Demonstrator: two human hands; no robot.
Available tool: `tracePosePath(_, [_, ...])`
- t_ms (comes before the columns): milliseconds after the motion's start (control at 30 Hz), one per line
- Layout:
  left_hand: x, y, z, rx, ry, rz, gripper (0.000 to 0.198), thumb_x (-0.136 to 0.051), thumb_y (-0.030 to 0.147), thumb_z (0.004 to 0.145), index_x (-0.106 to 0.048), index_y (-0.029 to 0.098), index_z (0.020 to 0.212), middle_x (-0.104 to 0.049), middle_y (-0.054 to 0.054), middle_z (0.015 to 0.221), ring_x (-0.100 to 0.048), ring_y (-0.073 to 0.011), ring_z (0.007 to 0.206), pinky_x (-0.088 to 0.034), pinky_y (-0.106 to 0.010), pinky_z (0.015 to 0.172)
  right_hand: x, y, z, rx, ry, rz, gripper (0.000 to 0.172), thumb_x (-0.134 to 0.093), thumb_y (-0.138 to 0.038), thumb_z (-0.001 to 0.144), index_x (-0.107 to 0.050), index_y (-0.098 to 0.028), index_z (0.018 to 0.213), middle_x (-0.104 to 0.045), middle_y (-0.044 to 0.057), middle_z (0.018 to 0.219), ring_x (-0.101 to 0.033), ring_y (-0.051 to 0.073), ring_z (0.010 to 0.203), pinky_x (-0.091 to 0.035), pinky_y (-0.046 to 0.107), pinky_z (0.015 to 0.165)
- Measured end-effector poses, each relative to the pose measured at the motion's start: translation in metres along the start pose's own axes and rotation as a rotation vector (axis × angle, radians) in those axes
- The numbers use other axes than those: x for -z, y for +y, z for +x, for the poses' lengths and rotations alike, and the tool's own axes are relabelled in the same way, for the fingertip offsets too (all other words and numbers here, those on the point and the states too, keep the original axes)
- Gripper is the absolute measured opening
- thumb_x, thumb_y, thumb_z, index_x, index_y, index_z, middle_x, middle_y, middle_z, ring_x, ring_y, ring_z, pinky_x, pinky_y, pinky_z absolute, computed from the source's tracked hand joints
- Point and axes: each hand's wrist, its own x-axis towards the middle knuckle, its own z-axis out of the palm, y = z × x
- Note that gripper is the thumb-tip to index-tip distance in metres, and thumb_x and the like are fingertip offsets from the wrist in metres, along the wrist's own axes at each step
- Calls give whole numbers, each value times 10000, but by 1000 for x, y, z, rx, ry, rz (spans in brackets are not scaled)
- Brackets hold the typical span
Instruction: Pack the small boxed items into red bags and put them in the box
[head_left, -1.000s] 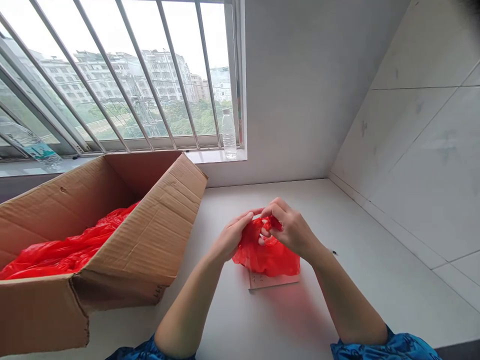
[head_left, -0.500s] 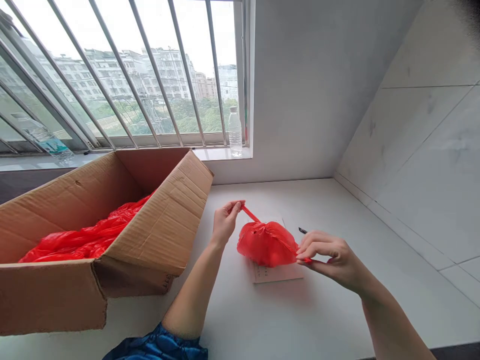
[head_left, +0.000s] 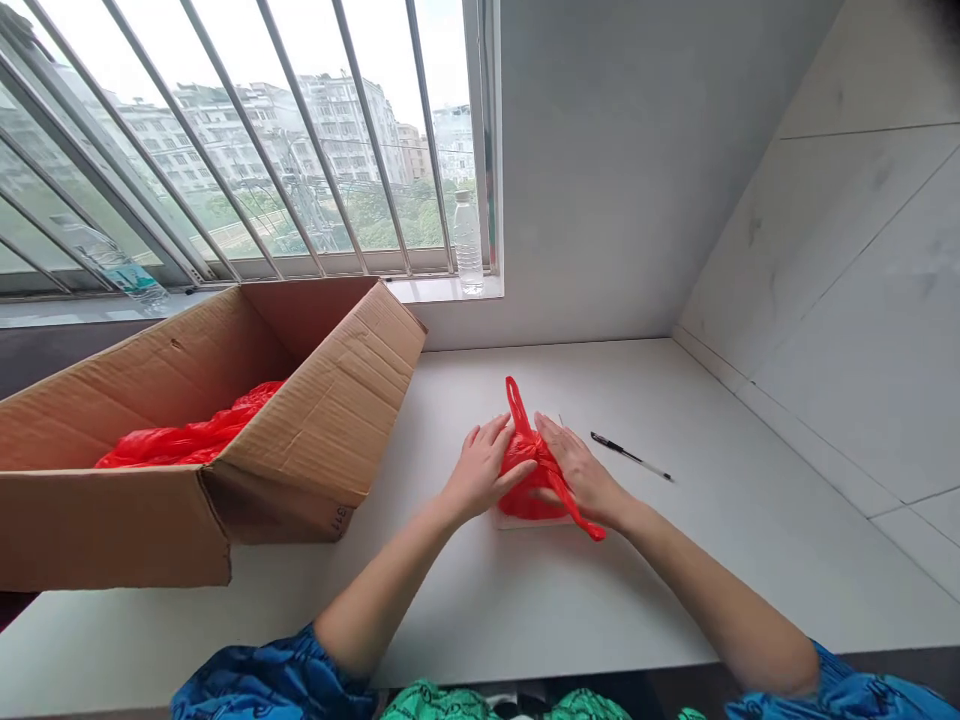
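A knotted red plastic bag (head_left: 536, 505) lies on a pale notebook or pad (head_left: 517, 522) on the white table. Its contents are hidden. One handle loop stands up from the knot, and the other end hangs toward the front right. My left hand (head_left: 484, 470) rests against the bag's left side, fingers stretched and thumb apart. Against the right side lies my right hand (head_left: 585, 480), its fingers extended and partly behind the bag's loose end. Neither hand grips a handle. To the right of the bag is a black-and-clear pen (head_left: 631, 457).
On the left stands an open cardboard box (head_left: 315, 410) with crumpled red plastic bags (head_left: 187, 440) inside. A clear bottle (head_left: 469, 245) is upright on the windowsill, and another bottle (head_left: 127, 272) leans at the far left. Walls bound the table (head_left: 712, 580) behind and to the right.
My hands have let go of the two bag handles they were pulling apart and come together onto the bag's sides. The knot now looks tighter, and the pen shows fully.
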Motion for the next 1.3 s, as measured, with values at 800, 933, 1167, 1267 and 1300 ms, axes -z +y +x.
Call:
tracePosePath(800, [-52, -14, -14, -10, 152, -169, 404, -425, 429, 992, -597, 205, 1281, -529, -95, 1446, -439, -251, 1379, -315, -432, 1171, -27, 16, -4, -177, 126, 378, 579, -586, -574, 883, -557, -238, 1353, -658, 97, 1286, -589, 286, 1217, -445, 486, 1065])
tracePosePath(933, [-19, 22, -22, -27, 170, -251, 447, -583, 475, 920, -555, 230, 1293, -653, -79, 1251, -608, -228, 1155, -474, -360, 994, 17, -7, -4, -254, 78, 795, 607, -653, -577, 842, -529, -256, 1342, -704, 41, 972, -695, 213, 862, -575, 375, 769])
tracePosePath(1167, [77, 91, -49, 82, -77, -221, 366, -596, 504, 906, -647, 151, 823, -539, 25, 642, -506, -107, 600, -381, -216, 540, 64, -40, -15, -52, -31, 986, 449, -652, -483, 891, -575, -233, 1256, -704, 63, 982, -688, 210, 886, -575, 355, 770])
tracePosePath(1267, [133, 96, -92, 239, 182, -377, 347, -620, 483, 900, -663, 140, 905, -578, 7, 729, -534, -105, 635, -406, -197, 528, 58, -23, -32, -15, -118, 814, 388, -594, -459, 938, -585, -242, 1260, -714, 57, 990, -674, 193, 890, -562, 341, 801])
tracePosePath(1300, [152, 94, -109, 291, 315, -414, 351, -658, 486, 874, -669, 137, 911, -596, 4, 746, -549, -104, 640, -429, -193, 532, 53, -15, -40, -14, -183, 717, 354, -581, -461, 944, -610, -248, 1224, -715, 51, 969, -668, 182, 843, -563, 309, 731])
